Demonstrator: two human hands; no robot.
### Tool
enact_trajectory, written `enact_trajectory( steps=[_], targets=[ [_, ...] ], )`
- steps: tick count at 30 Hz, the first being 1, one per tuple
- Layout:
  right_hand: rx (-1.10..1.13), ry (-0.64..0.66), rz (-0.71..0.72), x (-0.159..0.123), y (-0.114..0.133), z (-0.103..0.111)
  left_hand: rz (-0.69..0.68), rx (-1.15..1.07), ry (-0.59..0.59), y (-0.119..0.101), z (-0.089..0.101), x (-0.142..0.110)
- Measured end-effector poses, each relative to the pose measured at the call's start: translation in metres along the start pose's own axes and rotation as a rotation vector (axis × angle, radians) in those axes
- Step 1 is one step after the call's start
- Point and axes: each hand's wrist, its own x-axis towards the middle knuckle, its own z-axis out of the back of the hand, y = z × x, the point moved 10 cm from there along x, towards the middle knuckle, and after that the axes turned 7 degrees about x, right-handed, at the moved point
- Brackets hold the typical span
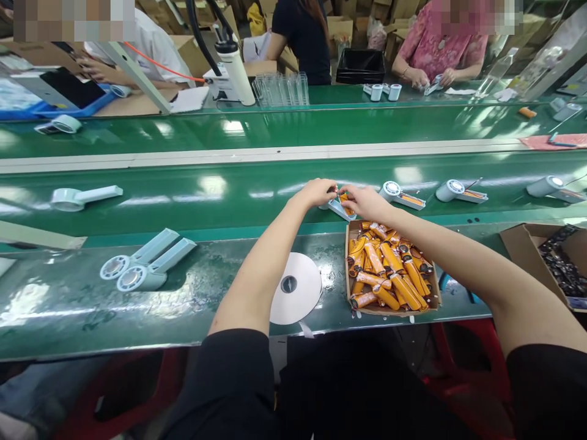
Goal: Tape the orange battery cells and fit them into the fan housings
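Over the near green belt both my hands meet at a pale blue handheld fan housing [342, 211]. An orange wrapped battery [347, 206] shows in its open handle. My left hand [320, 192] is closed, its fingertips pinched at the upper end of the handle; what lies between them is too small to make out. My right hand [365, 201] is closed with its fingers on the battery. Just below my right forearm a cardboard box [347, 269] holds many orange batteries [389, 263]. A white roll of tape or labels [300, 287] lies flat below my hands.
On the belt to the right stand several fan housings [391, 189] with batteries; another [68, 199] lies left. Two open housings [142, 276] rest on the near ledge. A box of black parts [566, 256] is at right. People [305, 36] work across the belt.
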Motion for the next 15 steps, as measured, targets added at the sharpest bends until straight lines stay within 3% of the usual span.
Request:
enact_trajectory(
  steps=[6,12,15],
  targets=[
    [-0.256,0.108,-0.036,0.003,-0.008,-0.019,0.021,-0.041,-0.020,-0.008,-0.003,0.006],
    [-0.206,0.164,-0.042,0.018,-0.003,-0.030,0.068,-0.064,-0.023,-0.016,-0.005,0.006],
    [-0.137,0.126,-0.056,0.025,0.004,-0.021,0.105,-0.068,-0.020,-0.023,-0.003,0.006]
  ],
)
